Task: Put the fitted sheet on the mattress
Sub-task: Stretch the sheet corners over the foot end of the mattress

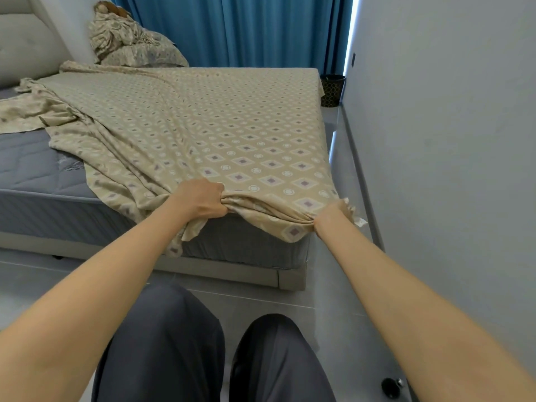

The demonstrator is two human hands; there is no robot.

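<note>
A beige fitted sheet (220,123) with a diamond and circle pattern lies spread over the right part of a grey quilted mattress (32,169). Its far right corner hangs over the mattress edge. The left side is bunched and the mattress is bare there. At the near right corner of the mattress, my left hand (200,201) is shut on a gathered fold of the sheet's edge. My right hand (330,219) grips the sheet's corner hem just past the mattress corner, low against the side. The sheet is pulled taut between both hands.
A padded headboard (23,44) stands at the far left, with pillows (136,44) in matching fabric piled beside blue curtains (246,27). A dark patterned bin (332,89) sits by the wall. A narrow floor strip runs between bed and wall (449,140). A small black object (391,387) lies on the floor.
</note>
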